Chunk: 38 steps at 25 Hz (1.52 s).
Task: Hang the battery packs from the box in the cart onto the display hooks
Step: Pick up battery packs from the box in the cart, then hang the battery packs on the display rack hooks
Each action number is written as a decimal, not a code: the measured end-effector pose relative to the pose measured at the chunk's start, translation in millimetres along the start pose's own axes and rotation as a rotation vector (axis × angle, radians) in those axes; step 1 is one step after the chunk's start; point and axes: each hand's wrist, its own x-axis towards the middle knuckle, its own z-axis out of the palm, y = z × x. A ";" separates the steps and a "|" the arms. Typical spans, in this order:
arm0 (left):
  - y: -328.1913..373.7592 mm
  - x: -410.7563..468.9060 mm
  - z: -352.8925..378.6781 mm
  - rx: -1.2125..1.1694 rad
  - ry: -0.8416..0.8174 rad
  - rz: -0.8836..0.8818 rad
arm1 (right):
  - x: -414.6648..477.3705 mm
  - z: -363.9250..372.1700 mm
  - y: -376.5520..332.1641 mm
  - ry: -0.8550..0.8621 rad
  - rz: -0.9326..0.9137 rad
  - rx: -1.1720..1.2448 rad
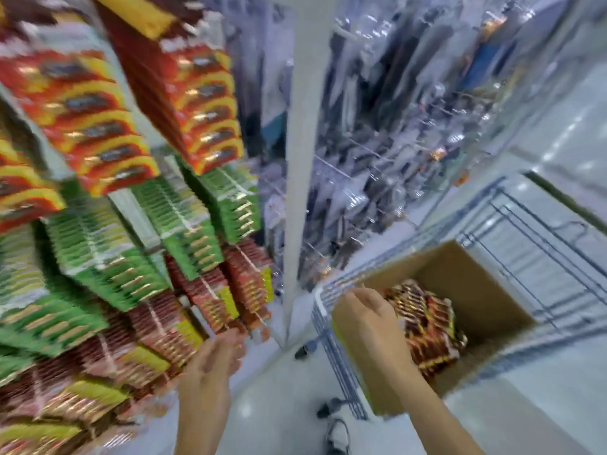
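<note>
A brown cardboard box (pixel 466 277) sits in a wire cart (pixel 542 251) at the lower right, holding a pile of red and gold battery packs (pixel 430 330). My right hand (pixel 364 310) reaches over the box's near edge, its fingers curled just above the pile; the blur hides whether it grips a pack. My left hand (pixel 216 353) hovers open beside the lowest rows of hanging packs (pixel 203 300) on the display at the left, with nothing in it. The whole view is motion-blurred.
The display at the left carries dense rows of red-orange packs (pixel 98 116), green packs (pixel 184 221) and red-yellow packs. A white upright post (pixel 305 159) divides it from hooks with clear-bagged goods (pixel 394 142). The cart's wheels (pixel 328 408) stand on a pale glossy floor.
</note>
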 end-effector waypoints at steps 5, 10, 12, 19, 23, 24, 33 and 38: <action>-32.0 -27.4 110.2 0.166 -0.291 -0.114 | 15.7 -93.7 52.6 0.127 0.171 -0.020; -55.1 -43.3 210.8 0.315 -0.388 -0.148 | 52.7 -188.0 94.5 0.218 0.310 -0.084; -64.4 -41.6 248.7 0.336 -0.383 -0.156 | 67.3 -218.6 113.3 0.232 0.381 -0.069; -116.2 20.7 402.4 0.249 -0.283 -0.447 | 95.3 -284.0 144.4 0.208 0.500 -0.069; -184.1 97.7 454.6 0.328 -0.105 -0.664 | 106.6 -292.1 148.3 0.190 0.537 -0.035; -203.3 114.5 458.5 0.372 -0.059 -0.704 | 110.3 -292.9 150.3 0.193 0.552 -0.024; -295.8 176.5 462.7 0.773 -0.005 -0.694 | 132.2 -299.6 161.7 0.156 0.617 0.023; -242.2 148.3 461.5 0.172 0.109 -0.835 | 154.5 -303.6 163.9 0.152 0.650 0.057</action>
